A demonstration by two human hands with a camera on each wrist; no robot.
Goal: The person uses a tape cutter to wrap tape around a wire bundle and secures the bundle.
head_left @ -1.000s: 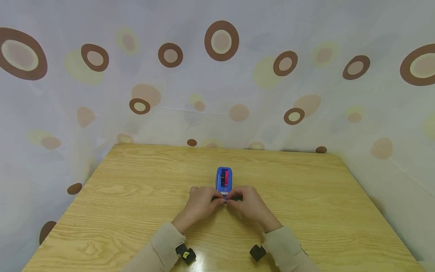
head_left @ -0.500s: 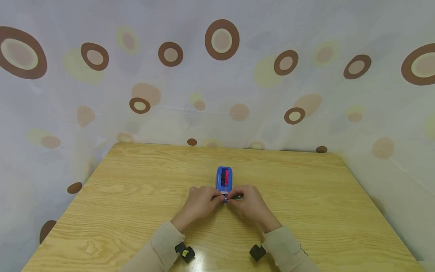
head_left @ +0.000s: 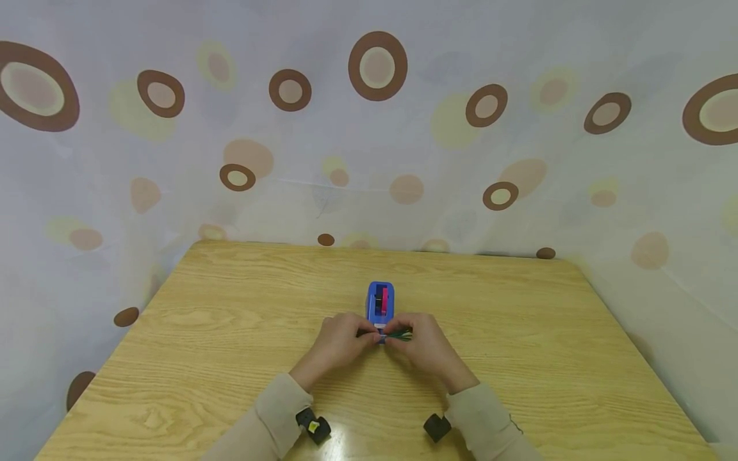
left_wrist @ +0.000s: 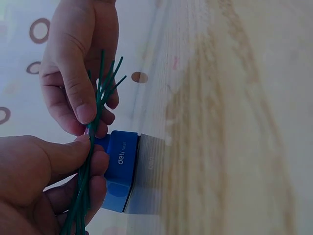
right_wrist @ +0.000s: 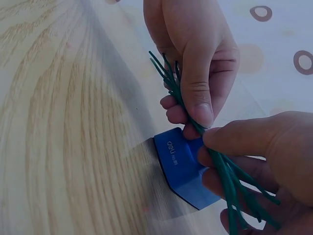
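A bundle of thin green wires (right_wrist: 226,181) runs across between both hands, its loose ends fanning out on either side. My left hand (head_left: 340,344) pinches the bundle near its middle with thumb and fingertips. Close beside it, my right hand (head_left: 425,346) pinches the same bundle, the two thumbs almost meeting in the right wrist view. Just beyond the fingertips stands a blue tape dispenser (head_left: 380,321), its front end partly hidden by the hands. A pink tape roll (head_left: 385,301) sits in its opening. In the left wrist view the dispenser's side (left_wrist: 121,152) reads "deli".
The wood-grain table (head_left: 230,307) spreads out on both sides of the dispenser. Behind it hangs a pale curtain (head_left: 438,211) with brown and yellow circles. Black wrist-worn devices (head_left: 314,426) stick out near both beige sleeves (head_left: 490,419).
Both hands stay nearly in place at the dispenser's front. More of the green wires shows between the right thumb and fingers than a second ago.
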